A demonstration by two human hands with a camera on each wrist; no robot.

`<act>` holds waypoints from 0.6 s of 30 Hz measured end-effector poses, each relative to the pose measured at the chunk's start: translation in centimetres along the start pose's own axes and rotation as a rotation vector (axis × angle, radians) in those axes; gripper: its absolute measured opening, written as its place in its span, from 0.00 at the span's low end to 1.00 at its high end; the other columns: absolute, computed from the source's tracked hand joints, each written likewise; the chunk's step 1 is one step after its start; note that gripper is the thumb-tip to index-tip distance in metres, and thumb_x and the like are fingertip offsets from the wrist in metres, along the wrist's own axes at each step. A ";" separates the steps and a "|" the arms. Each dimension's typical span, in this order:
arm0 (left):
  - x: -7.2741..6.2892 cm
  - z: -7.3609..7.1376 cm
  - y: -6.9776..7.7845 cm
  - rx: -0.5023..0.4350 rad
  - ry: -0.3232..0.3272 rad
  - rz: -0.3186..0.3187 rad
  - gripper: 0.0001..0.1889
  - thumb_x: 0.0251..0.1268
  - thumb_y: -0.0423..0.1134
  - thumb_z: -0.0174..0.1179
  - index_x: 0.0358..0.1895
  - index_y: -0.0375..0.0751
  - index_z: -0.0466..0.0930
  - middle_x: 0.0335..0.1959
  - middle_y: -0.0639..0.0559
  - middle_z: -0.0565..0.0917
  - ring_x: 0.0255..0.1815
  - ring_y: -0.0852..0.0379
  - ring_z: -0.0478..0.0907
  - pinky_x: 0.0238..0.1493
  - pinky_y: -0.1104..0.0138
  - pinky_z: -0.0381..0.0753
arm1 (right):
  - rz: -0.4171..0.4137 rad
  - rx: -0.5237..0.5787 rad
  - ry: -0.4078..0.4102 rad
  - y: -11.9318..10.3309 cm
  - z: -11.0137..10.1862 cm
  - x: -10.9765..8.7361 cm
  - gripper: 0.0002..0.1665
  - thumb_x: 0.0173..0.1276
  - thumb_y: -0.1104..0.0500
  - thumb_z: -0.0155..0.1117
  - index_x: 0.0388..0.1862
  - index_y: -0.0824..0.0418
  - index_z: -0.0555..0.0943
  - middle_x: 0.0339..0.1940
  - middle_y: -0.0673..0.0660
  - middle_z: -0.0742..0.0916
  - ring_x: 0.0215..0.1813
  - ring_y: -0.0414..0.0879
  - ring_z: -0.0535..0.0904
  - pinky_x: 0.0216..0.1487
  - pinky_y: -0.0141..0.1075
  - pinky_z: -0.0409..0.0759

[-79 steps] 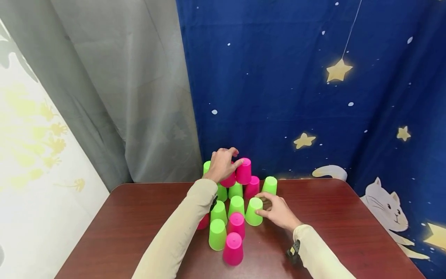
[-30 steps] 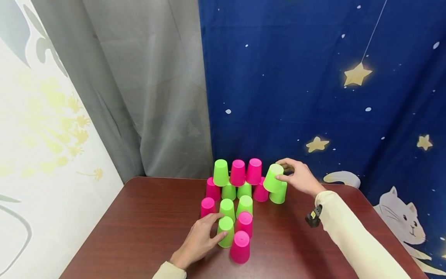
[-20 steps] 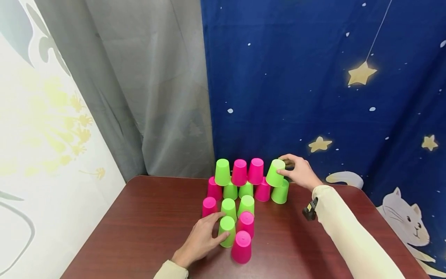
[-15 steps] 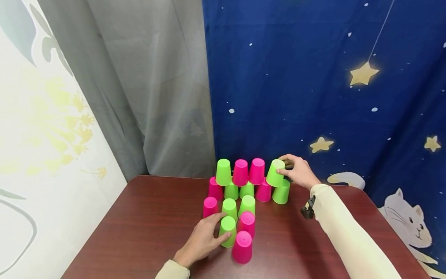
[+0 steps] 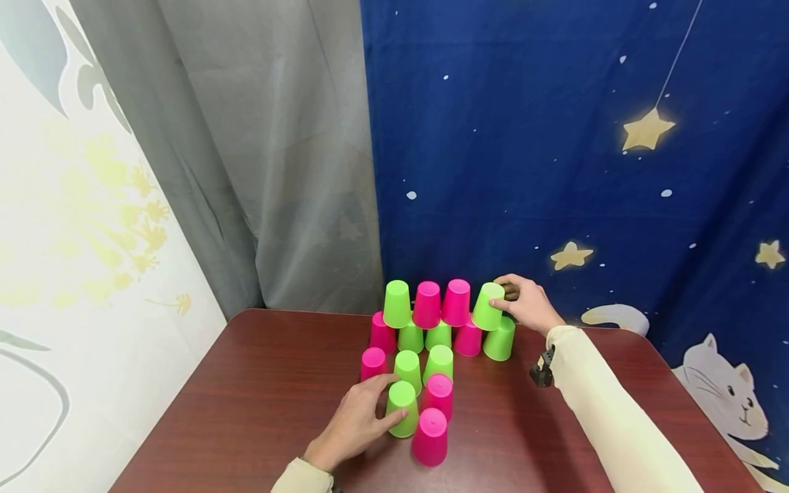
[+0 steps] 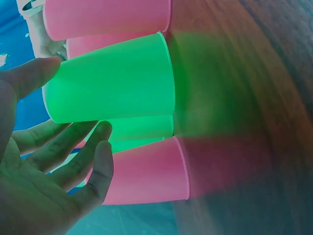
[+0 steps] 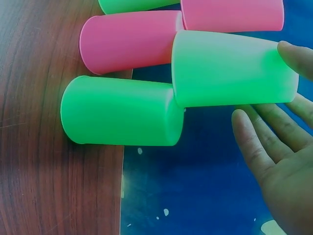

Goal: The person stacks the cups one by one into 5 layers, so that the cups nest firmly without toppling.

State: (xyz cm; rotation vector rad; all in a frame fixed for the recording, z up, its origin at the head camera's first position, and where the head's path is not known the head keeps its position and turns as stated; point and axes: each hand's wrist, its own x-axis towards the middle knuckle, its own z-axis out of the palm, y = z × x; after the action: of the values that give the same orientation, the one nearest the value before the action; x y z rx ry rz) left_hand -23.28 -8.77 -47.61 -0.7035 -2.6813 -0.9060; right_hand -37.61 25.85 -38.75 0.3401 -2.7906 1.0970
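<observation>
In the head view my right hand [image 5: 527,302] pinches an upside-down green cup [image 5: 488,306] at the right end of the upper back row. That cup sits across the tops of a pink cup [image 7: 132,41] and another green cup [image 7: 120,111], as the right wrist view shows. Nearer the body, my left hand [image 5: 354,421] holds a green cup [image 5: 403,409] standing on the table, thumb on one side and fingers on the other. In the left wrist view the thumb touches this green cup [image 6: 112,81] near its closed end, with the fingers reaching along its other side.
Beside the left hand's cup stand two pink cups [image 5: 429,438]. Behind them is a short row of one pink cup [image 5: 373,363] and two green cups [image 5: 439,364]. The back stack's upper row also has a green cup [image 5: 397,304] and two pink ones [image 5: 457,302]. A curtain [image 5: 468,137] hangs behind the table [image 5: 277,383].
My left hand came from the back stack's upper row to the front green cup. My right hand raised its green cup from the table onto the upper row. Recently both hands stay nearly still.
</observation>
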 end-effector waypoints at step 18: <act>0.8 -4.1 0.7 0.001 0.011 0.045 0.25 0.57 0.47 0.73 0.56 0.43 0.80 0.48 0.56 0.87 0.43 0.59 0.83 0.46 0.68 0.84 | 0.007 -0.007 0.008 -0.8 -2.2 -1.4 0.38 0.68 0.54 0.69 0.73 0.63 0.67 0.68 0.67 0.79 0.66 0.64 0.78 0.63 0.59 0.78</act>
State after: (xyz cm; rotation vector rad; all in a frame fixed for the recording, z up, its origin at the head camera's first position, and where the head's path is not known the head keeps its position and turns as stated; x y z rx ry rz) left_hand -23.38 -10.49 -43.73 -0.7536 -2.6455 -0.8939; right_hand -36.01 27.03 -36.90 0.3242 -2.7900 1.0868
